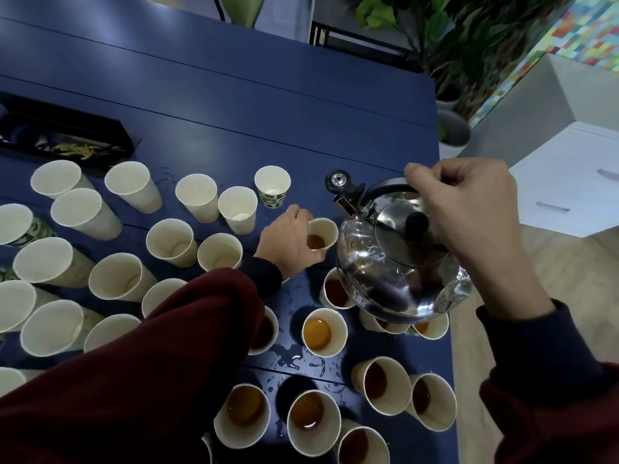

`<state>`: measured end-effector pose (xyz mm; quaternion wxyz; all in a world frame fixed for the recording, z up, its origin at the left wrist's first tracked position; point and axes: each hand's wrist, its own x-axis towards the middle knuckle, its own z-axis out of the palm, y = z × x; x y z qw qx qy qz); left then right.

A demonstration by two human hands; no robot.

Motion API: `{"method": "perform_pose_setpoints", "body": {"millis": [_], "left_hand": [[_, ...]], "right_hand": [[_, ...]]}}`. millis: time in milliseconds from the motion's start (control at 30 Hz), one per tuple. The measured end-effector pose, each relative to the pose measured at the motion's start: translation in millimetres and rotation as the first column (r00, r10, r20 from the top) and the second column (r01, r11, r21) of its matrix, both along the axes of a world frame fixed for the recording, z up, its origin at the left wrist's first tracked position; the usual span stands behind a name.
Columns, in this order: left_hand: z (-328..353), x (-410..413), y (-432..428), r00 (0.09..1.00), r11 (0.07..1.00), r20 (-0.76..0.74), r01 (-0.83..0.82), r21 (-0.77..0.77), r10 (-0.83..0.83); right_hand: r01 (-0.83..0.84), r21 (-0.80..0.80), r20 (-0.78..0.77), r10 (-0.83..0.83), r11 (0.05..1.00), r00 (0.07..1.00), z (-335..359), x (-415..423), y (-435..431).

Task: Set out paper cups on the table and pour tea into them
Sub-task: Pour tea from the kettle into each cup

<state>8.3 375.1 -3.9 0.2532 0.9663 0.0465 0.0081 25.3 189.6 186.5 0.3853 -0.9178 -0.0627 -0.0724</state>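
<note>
My right hand (465, 209) grips the black handle of a shiny steel kettle (398, 262), held above the cups near the table's right edge with its spout toward the far left. My left hand (288, 242) holds a paper cup (322, 233) that has a little dark tea in its bottom, just left of the kettle. Several cups with tea (324, 333) stand in front and below the kettle. Several empty paper cups (197, 195) fill the left half of the blue table (234, 95).
Spilled drops (298, 360) wet the table between the filled cups. A black tray (67, 135) with yellow bits lies at the far left. A cup with green print (273, 185) stands behind my left hand. White drawers (569, 182) and potted plants (452, 45) lie beyond the right edge.
</note>
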Motion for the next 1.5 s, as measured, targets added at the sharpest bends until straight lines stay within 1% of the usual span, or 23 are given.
{"method": "perform_pose_setpoints", "body": {"millis": [100,167,267,333,400,500,567,600,667,800,900,1033,1200,1333,1400,1500], "left_hand": [[-1.6,2.8,-5.4,0.998,0.998,-0.029,0.051,-0.032,-0.052],[-1.8,3.0,-3.5,0.998,0.996,-0.017,0.064,-0.056,-0.065],[-1.4,9.9,10.7,0.993,0.999,0.121,-0.004,-0.044,0.009],[2.8,23.2,24.7,0.979,0.994,0.179,-0.105,0.039,0.096],[9.0,40.7,38.7,0.981,0.973,0.122,-0.169,0.156,0.151],[12.1,63.6,54.4,0.983,0.958,-0.069,-0.148,0.245,0.170],[10.7,74.8,63.0,0.970,0.961,-0.184,-0.105,0.257,0.156],[9.3,79.4,66.5,0.966,0.965,-0.217,-0.084,0.248,0.140],[7.0,84.6,71.7,0.968,0.972,-0.228,-0.054,0.228,0.108],[6.4,84.4,73.3,0.984,0.983,-0.161,-0.051,0.177,0.080],[12.8,76.5,66.9,0.994,0.994,-0.077,-0.072,0.077,0.078],[21.1,50.6,54.4,0.996,0.998,0.066,-0.050,-0.047,0.053],[31.9,8.9,46.1,0.987,0.992,0.158,-0.001,-0.127,0.021],[42.6,-15.8,35.9,0.951,0.991,0.309,0.044,-0.127,-0.003],[46.5,-23.3,31.9,0.948,0.992,0.317,0.057,-0.113,-0.018],[52.3,-28.9,29.5,0.961,0.995,0.276,0.053,-0.089,-0.027]], "right_hand": [[0.009,0.010,0.006,-0.009,1.000,1.000,2.2,-1.2,-4.7],[0.022,0.024,0.000,-0.022,0.999,1.000,2.0,-0.8,-7.6],[0.028,0.032,0.007,-0.028,0.999,1.000,0.0,-0.1,-10.7],[0.029,0.027,0.018,-0.029,0.999,0.999,-1.8,0.7,-12.4],[0.027,0.034,0.018,-0.028,0.999,0.999,-3.2,1.2,-12.8],[0.019,0.022,0.021,-0.019,1.000,1.000,-5.9,3.2,-11.9],[0.004,0.004,0.028,-0.004,1.000,1.000,-8.5,3.7,-10.9],[0.001,0.003,0.032,-0.001,1.000,0.999,-9.6,3.9,-10.6],[-0.002,0.009,0.033,0.001,1.000,0.999,-11.0,3.9,-9.9],[-0.008,0.014,0.029,0.008,1.000,1.000,-11.0,2.7,-7.9],[-0.019,-0.009,0.047,0.020,1.000,0.999,-9.5,0.8,-6.1],[-0.041,-0.035,0.035,0.042,0.999,0.999,-4.6,-1.5,-2.1],[-0.046,-0.082,0.006,0.047,0.996,0.999,1.6,-5.3,4.6],[-0.066,-0.112,0.001,0.067,0.992,0.998,7.8,-10.9,9.4],[-0.085,-0.142,-0.007,0.085,0.986,0.996,11.5,-14.3,12.5],[-0.085,-0.175,-0.024,0.082,0.981,0.996,15.1,-19.4,17.1]]}}
